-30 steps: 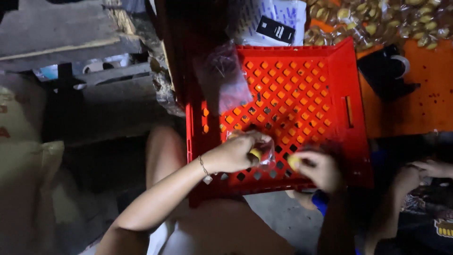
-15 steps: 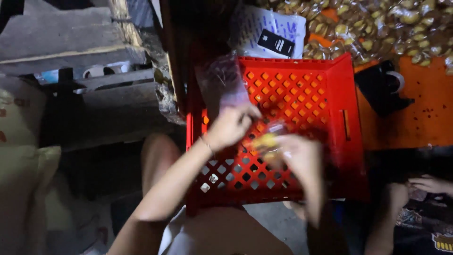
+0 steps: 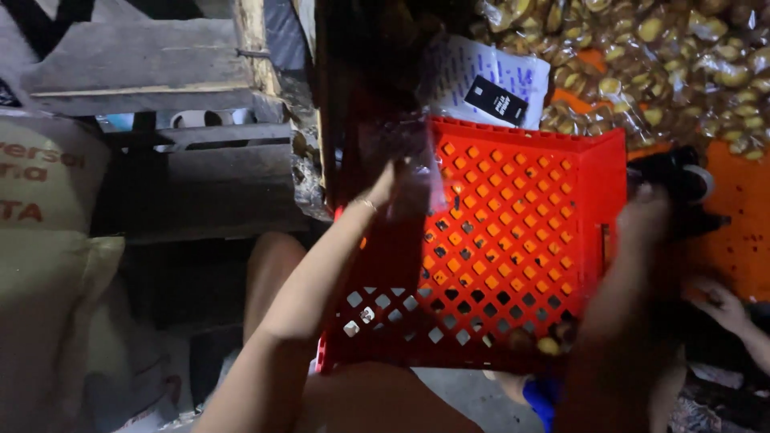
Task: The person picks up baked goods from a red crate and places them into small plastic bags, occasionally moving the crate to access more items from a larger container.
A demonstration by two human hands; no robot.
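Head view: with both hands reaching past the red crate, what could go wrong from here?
The left hand reaches toward a clear plastic bag at the red crate's far edge; blurred and dim, so a fumble seems possible. The right hand hangs beside a black object and might knock it. Small yellow pieces lie on the lattice and could slip through.

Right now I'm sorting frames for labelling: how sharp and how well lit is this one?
Head view: dim, uneven light; the red crate is bright, the floor at left mostly shadow. The left hand and the clear bag it reaches smear with motion blur. The right hand is dark and soft. The packed snacks glint with glare.
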